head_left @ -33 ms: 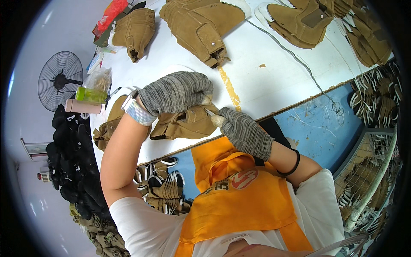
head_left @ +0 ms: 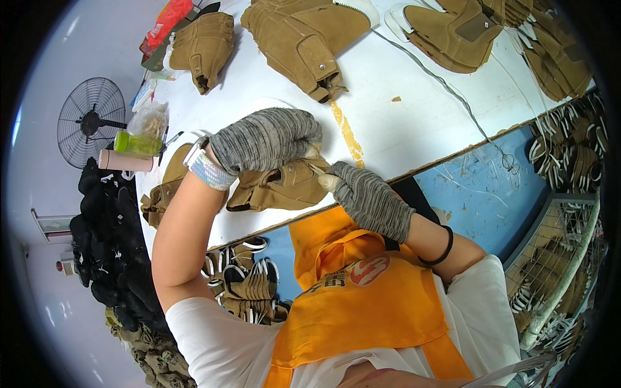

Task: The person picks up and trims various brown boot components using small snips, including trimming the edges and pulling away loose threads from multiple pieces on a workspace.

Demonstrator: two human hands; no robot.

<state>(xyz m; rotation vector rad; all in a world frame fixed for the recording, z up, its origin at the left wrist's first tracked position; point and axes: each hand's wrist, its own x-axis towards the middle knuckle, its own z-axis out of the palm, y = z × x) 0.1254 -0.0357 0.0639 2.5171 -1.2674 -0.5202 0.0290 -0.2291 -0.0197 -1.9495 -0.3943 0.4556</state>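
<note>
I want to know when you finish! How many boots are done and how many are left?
Several tan boot pieces lie farther back on the white table; whether they are finished is unclear. In hand: the left hand presses a tan boot piece while the right hand works its edge. More pieces sit beside it.

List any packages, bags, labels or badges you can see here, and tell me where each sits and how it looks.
Clear plastic bag of tan bits: far left of the white table, crumpled, see-through.
Red plastic packet: top left table corner, long, shiny red.
Green-capped squat jar: lying beside the clear bag, yellow-green.
Round red badge: on the orange apron's chest, red oval with pale marks.
No screens or signs show.
</note>
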